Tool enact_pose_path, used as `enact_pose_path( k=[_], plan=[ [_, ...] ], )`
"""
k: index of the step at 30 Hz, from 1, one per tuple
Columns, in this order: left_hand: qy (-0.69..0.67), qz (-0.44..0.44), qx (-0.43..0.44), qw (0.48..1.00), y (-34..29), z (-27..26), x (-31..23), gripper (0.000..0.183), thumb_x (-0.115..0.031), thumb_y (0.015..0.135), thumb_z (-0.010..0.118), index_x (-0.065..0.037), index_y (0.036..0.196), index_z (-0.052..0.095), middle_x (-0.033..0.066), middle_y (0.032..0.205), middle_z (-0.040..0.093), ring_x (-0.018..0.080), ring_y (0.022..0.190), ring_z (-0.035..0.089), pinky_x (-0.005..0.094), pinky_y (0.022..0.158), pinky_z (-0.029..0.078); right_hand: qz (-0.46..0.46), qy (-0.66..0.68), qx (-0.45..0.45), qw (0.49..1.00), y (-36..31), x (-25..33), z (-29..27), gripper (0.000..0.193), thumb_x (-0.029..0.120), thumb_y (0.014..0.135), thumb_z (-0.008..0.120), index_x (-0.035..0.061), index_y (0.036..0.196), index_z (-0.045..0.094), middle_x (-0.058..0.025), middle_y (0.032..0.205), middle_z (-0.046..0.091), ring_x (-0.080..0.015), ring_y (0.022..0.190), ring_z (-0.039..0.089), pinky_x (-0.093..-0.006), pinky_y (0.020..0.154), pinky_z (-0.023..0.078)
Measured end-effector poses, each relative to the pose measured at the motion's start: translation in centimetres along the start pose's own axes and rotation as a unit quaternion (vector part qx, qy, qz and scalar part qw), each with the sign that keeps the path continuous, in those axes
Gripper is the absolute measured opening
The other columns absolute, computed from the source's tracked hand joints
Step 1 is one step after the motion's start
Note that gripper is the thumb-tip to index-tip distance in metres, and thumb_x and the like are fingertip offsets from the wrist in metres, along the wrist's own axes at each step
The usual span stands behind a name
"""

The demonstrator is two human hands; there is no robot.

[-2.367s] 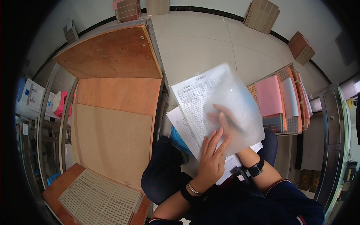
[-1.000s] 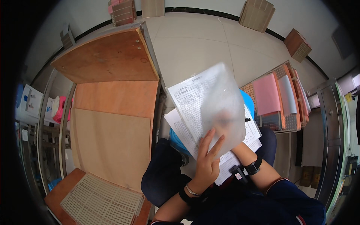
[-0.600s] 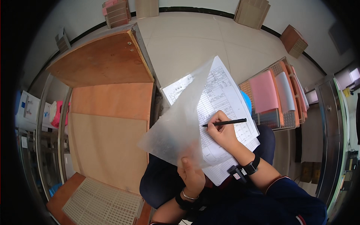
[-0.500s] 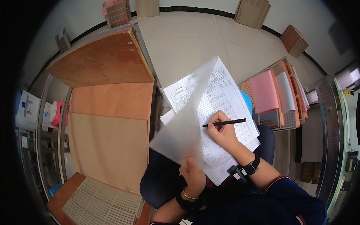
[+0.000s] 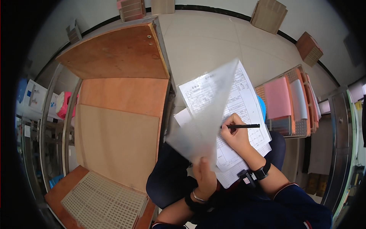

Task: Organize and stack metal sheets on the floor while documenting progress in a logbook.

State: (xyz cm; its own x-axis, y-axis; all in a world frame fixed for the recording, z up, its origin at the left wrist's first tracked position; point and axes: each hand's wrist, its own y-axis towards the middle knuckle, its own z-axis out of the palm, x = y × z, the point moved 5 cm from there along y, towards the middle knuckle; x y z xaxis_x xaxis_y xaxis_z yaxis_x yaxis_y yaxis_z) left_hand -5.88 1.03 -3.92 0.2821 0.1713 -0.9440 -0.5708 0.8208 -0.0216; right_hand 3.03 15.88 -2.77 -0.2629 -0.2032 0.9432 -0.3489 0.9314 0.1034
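Here we are over the lap, and the paperwork has all our attention. The printed form lies tilted on top of a loose stack of papers, the pile resting across the thighs. The left hand has its thumb and fingers pinched together on the lower part of the clear plastic sheet, which is folded diagonally toward the lower left. So the uncovering looks partly done, we would say: the right side of the form is bare, while the left side sits beneath the plastic.

Over to the right hand, fingers closed firmly around a black pen, its tip down at the very edge of the plastic fold. Is it touching the paper? We cannot tell from here, and any handwriting is too small for us to make out. Our call is that the pen work is under way at most, with its marks unconfirmed and the plastic not yet laid flat. Just off the form's right edge we spot something blue, mostly hidden.
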Motion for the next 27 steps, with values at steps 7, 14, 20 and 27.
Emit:
enact_pose_path(
  k=[7,14,20,27],
  plan=[
    [-0.047,0.011,-0.087,0.995,0.6,-0.7,-0.2,0.023,-0.017,0.094,0.034,-0.002,0.105,0.046,0.0156,0.112,0.053,0.0233,0.105,0.051,0.0359,0.094,0.038,-0.007,-0.035,0.014,0.999,0.2,1.1,0.1,0.014,0.003,0.073,0.062,0.0054,0.071,0.048,0.0021,0.059,0.050,-0.0032,0.052,0.042,-0.0197,0.048,0.036],
    [-0.063,0.001,-0.063,0.996,1.0,-0.4,-0.3,0.022,-0.016,0.094,0.034,-0.001,0.104,0.046,0.0159,0.114,0.052,0.0232,0.108,0.050,0.0363,0.095,0.037,-0.009,-0.051,0.006,0.999,0.2,1.0,0.1,0.015,0.003,0.072,0.063,0.0053,0.070,0.048,0.0012,0.059,0.050,-0.0041,0.052,0.043,-0.0202,0.048,0.037],
    [-0.108,-0.007,-0.059,0.992,0.9,-0.4,-0.1,0.026,-0.018,0.095,0.034,0.001,0.108,0.046,0.0155,0.113,0.052,0.0231,0.107,0.050,0.0355,0.095,0.037,0.006,-0.041,0.007,0.999,0.2,1.3,0.1,0.016,0.002,0.071,0.062,0.0054,0.069,0.046,0.0011,0.059,0.050,-0.0043,0.052,0.042,-0.0202,0.048,0.036],
    [-0.025,0.015,-0.043,0.999,0.9,-0.2,-0.8,0.028,-0.019,0.095,0.032,0.002,0.108,0.046,0.0153,0.112,0.052,0.0216,0.106,0.050,0.0341,0.094,0.038,-0.004,-0.036,0.009,0.999,0.2,1.0,0.1,0.016,0.001,0.072,0.061,0.0057,0.069,0.046,0.0018,0.059,0.048,-0.0038,0.052,0.041,-0.0199,0.047,0.035]
  ],
)
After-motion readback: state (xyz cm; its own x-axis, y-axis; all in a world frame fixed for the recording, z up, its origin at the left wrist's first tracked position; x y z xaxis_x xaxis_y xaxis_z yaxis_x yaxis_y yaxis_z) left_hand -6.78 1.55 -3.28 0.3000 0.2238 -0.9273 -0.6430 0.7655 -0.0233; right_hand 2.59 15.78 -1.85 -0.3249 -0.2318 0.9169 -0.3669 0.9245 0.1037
